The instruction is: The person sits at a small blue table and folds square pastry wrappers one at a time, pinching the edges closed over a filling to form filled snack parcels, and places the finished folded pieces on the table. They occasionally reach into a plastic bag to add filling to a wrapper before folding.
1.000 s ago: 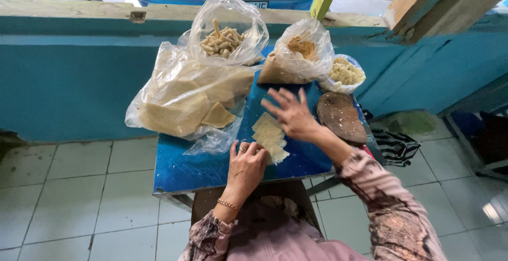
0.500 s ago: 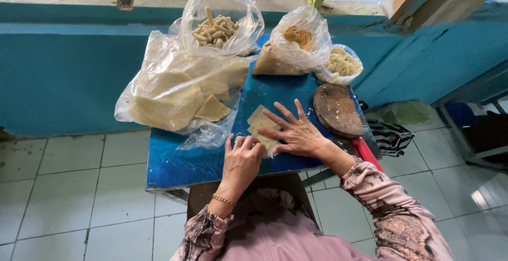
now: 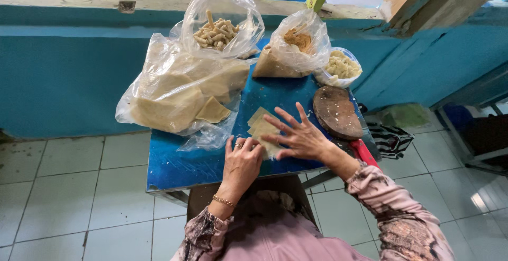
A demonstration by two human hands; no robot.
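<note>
A few pale square dough wrappers (image 3: 262, 126) lie overlapped on a small blue table (image 3: 180, 163). My right hand (image 3: 299, 134) lies flat over them with fingers spread wide. My left hand (image 3: 242, 161) rests beside it on the near edge of the wrappers, fingers curled onto the table, a ring and a gold bracelet on it. Neither hand grips anything.
A large clear bag of wrapper sheets (image 3: 174, 94) lies at the left. Behind stand a bag of rolled sticks (image 3: 219, 28), a bag of brown filling (image 3: 296, 46) and a bowl of crumbly filling (image 3: 341, 68). A round wooden board (image 3: 336, 113) lies right, above a red handle (image 3: 362, 152). Tiled floor surrounds the table.
My right hand came down from above the table and now lies flat on the wrappers. The left hand slid up to their near edge.
</note>
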